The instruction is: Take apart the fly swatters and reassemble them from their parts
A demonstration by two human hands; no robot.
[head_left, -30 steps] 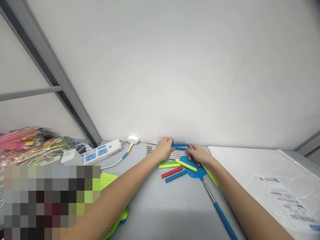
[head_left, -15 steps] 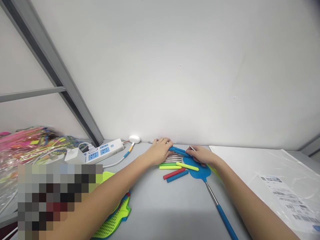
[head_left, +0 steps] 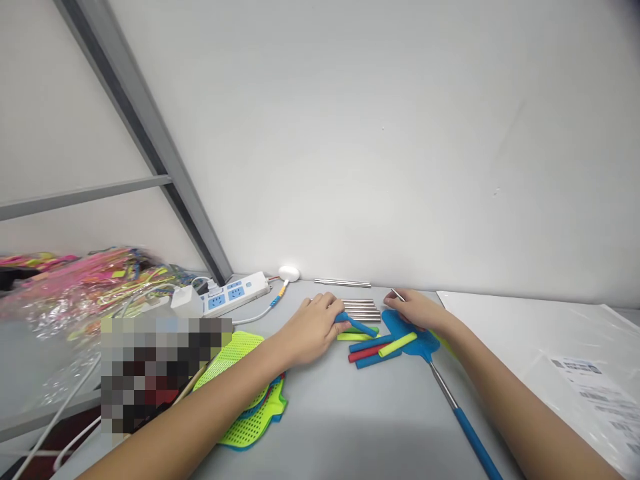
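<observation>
My left hand (head_left: 314,328) is closed on the near end of a blue foam tube (head_left: 364,327), which points right and slightly down. Under it and beside it lie green and yellow tubes (head_left: 350,337). My right hand (head_left: 414,309) pinches a thin metal rod (head_left: 397,294) whose tip sticks up past the fingers. Below that hand rests a blue fly swatter (head_left: 424,347), its metal shaft and blue grip running toward me. A yellow tube (head_left: 397,344) lies across a red tube (head_left: 363,355), with blue tubes (head_left: 379,361) alongside. Several metal rods (head_left: 363,309) lie side by side between my hands.
More metal rods (head_left: 343,283) lie along the wall. Left are yellow-green swatter heads (head_left: 253,427), a power strip (head_left: 237,293), a white round device (head_left: 289,273) on a cable, and plastic-bagged colourful items (head_left: 100,280). A white plastic mailer (head_left: 525,327) covers the right side.
My left hand has come nearer, bringing one blue tube away from the wall. Another blue tube now lies next to the red one. The view has shifted left; my right hand keeps its rod.
</observation>
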